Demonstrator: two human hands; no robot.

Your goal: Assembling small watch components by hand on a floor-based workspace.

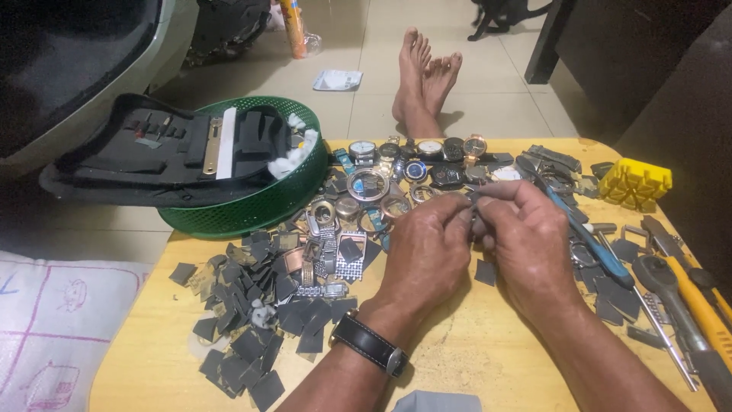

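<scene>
Both hands meet mid-bench: left hand [427, 244] and right hand [526, 240] pinch a tiny metal part [474, 204] between their fingers. A slip likely drops it among the grey scraps [252, 305] and watches [396, 179].

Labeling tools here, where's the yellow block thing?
In the head view, the yellow block sits at the far right corner of the wooden table, beyond the right hand, beside the loose watch bands.

Yellow tabletop [473, 351]; dark grey squares [259, 320] left of the left hand [427, 248]; green mesh basket [259, 202] beyond; yellow block [634, 183] right of the right hand [526, 236].
</scene>
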